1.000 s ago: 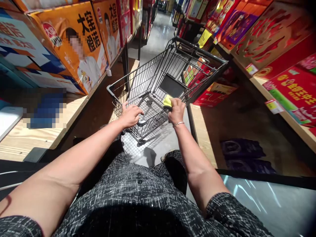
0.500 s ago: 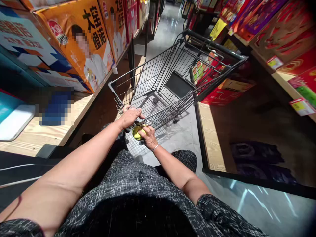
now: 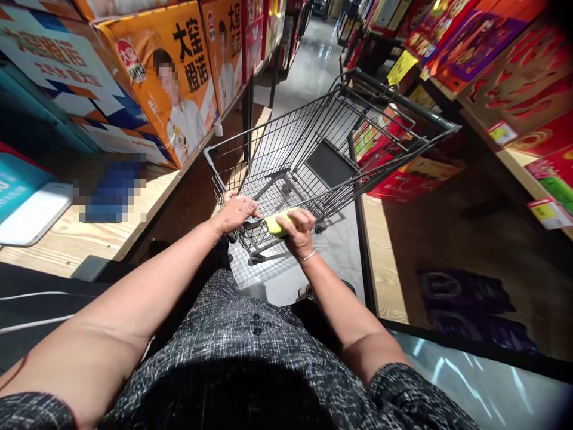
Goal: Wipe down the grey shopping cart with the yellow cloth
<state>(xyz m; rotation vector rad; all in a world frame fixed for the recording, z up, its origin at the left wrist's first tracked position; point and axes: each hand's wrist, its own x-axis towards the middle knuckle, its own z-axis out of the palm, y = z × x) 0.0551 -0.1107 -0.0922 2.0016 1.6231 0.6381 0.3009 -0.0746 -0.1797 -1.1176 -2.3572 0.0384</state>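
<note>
A black wire shopping cart [image 3: 313, 143] stands in the aisle in front of me, with nothing visible in its basket. My left hand [image 3: 235, 212] is closed around the left end of the cart handle. My right hand [image 3: 299, 230] presses a folded yellow cloth [image 3: 276, 222] against the handle, fingers curled over it. A thin bracelet sits on my right wrist.
Orange boxes [image 3: 179, 89] with printed pictures line the wooden shelf [image 3: 58, 251] on the left. Red gift boxes [image 3: 501, 71] fill the shelves on the right, and a low wooden platform [image 3: 385, 257] runs along that side. Grey floor [image 3: 313, 65] stretches ahead.
My right hand with the yellow cloth slid left along the handle toward my left hand, then back right a little. The cart and view shifted slightly.
</note>
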